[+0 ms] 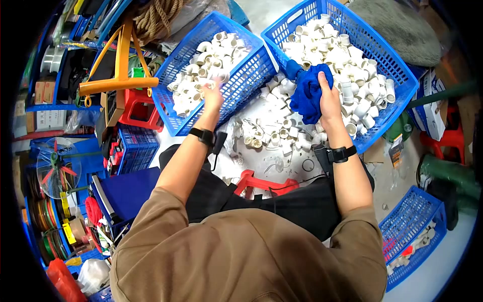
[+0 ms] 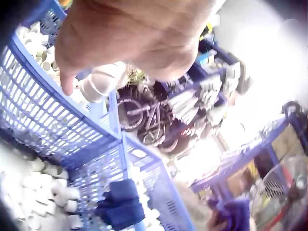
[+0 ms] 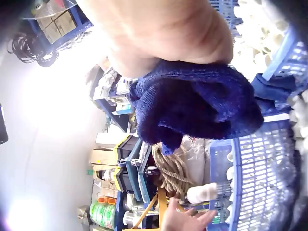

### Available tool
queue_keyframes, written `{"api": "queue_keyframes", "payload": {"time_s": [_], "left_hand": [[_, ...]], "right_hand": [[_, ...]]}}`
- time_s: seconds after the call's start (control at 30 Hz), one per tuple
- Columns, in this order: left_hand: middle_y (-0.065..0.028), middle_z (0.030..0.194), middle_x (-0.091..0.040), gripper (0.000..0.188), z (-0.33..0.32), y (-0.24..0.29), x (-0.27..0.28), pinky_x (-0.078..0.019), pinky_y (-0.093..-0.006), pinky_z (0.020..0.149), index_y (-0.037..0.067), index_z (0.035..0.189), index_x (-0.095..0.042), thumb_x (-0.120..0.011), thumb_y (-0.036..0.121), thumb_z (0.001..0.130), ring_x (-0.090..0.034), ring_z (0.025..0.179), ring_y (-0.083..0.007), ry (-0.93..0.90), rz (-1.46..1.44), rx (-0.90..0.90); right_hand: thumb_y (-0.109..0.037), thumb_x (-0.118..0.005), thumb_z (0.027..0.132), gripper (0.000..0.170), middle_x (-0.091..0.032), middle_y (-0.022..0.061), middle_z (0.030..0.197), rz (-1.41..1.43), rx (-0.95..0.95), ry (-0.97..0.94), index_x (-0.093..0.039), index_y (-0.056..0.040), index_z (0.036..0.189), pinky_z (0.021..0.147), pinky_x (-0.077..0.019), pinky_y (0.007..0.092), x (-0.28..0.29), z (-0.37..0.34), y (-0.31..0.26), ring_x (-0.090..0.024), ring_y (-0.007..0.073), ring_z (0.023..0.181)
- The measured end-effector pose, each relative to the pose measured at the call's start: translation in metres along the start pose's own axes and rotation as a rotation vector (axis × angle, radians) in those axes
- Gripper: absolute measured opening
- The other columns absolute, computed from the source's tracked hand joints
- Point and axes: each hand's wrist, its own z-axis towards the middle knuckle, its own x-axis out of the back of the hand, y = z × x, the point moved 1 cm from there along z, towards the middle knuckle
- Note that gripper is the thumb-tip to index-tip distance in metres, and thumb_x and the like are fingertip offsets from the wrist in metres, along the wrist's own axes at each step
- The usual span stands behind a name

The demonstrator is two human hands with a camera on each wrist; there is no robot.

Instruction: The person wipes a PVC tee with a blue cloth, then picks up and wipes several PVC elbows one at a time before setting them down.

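My left hand is over the left blue basket of white pipe fittings. In the right wrist view its fingers are spread, with a white fitting just beyond them; the left wrist view shows this fitting close to a fingertip. Whether they touch, I cannot tell. A bunched blue cloth is gripped by my right hand at the inner edge of the right basket; the right wrist view shows the cloth hanging below the palm, its fingers mostly hidden.
Another dark blue cloth hangs over the right basket's near corner. Loose white fittings lie on the floor between the baskets, with a red stool nearer my body. An orange metal frame stands at left, and a smaller blue basket at lower right.
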Motion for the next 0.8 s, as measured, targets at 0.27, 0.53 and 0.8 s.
{"api": "queue_keyframes", "payload": {"time_s": [0.27,0.53,0.8], "left_hand": [[-0.0084,0.087,-0.075,0.029,-0.186,-0.178,0.021,-0.0509,-0.0353,0.069,0.004,0.105,-0.074,-0.066,0.017,0.080,-0.065,0.076,-0.0176,-2.213,0.906,-0.012],[-0.0084,0.097,-0.075,0.038,-0.213,-0.140,0.024,-0.0490,-0.0375,0.076,0.002,0.114,-0.071,-0.067,0.021,0.081,-0.064,0.082,-0.0201,-2.565,1.027,0.307],[-0.0253,0.104,-0.070,0.027,-0.224,-0.101,0.035,-0.0493,-0.0476,0.080,-0.005,0.106,-0.066,-0.060,0.012,0.086,-0.066,0.097,-0.0416,-2.458,1.318,-0.301]], "right_hand": [[-0.041,-0.061,0.099,0.043,-0.069,0.0041,0.107,0.022,0.067,0.006,-0.066,-0.0021,0.117,0.086,-0.0488,0.0285,-0.009,0.006,-0.011,-0.063,0.0129,0.095],[-0.038,-0.062,0.099,0.039,-0.069,0.0038,0.104,0.068,0.046,0.000,-0.067,-0.0026,0.113,0.083,-0.0505,0.0290,-0.013,0.011,-0.012,-0.064,0.0129,0.092],[-0.040,-0.060,0.100,0.041,-0.069,0.0071,0.103,0.113,0.001,0.026,-0.065,-0.0017,0.114,0.080,-0.0554,0.0324,-0.026,0.017,-0.013,-0.068,0.0172,0.090]]}}
